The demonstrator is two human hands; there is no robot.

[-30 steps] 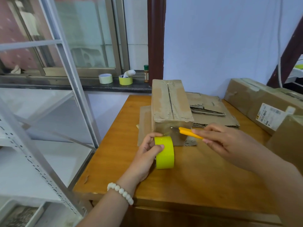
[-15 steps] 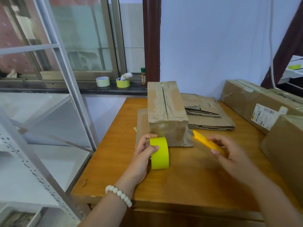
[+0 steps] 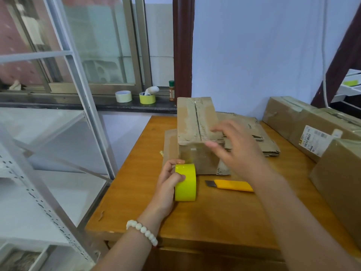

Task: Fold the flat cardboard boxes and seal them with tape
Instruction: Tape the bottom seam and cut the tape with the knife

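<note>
Centre frame, the folded cardboard box (image 3: 197,133) stands on the wooden table (image 3: 136,192). The right hand (image 3: 234,151), fingers spread and empty, hovers at its near top edge. Just below, the left hand (image 3: 169,180) grips a yellow tape roll (image 3: 186,184). A utility knife (image 3: 231,186) lies beside it, blade apparently out, and a careless forearm sweep could catch it.

Our right hand (image 3: 236,151) is blurred and hides the cardboard box's (image 3: 195,118) near right corner; its forearm covers the utility knife's (image 3: 230,186) rear end. Our left hand (image 3: 168,182) hides the tape roll's (image 3: 185,182) left face.
</note>
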